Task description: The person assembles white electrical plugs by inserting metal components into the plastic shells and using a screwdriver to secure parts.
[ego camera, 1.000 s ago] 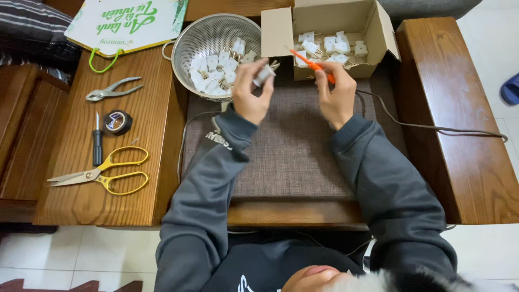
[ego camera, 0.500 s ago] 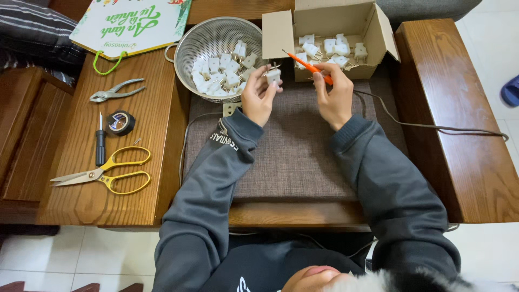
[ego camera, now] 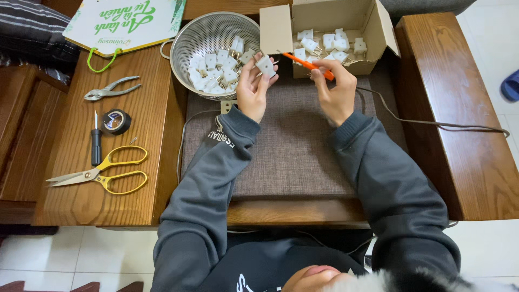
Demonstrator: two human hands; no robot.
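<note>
Pinching white plug (ego camera: 265, 65) in left hand (ego camera: 253, 89) grip, orange screwdriver (ego camera: 306, 65) beside

One colander (ego camera: 189, 40), one cardboard box (ego camera: 275, 30), one scissors (ego camera: 102, 174), one pliers (ego camera: 111, 89).

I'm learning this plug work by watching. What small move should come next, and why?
Probably bring the screwdriver tip across to the plug. The left hand holds the plug up between colander and box, and the right hand holds the screwdriver with its tip just short of the plug.
</note>
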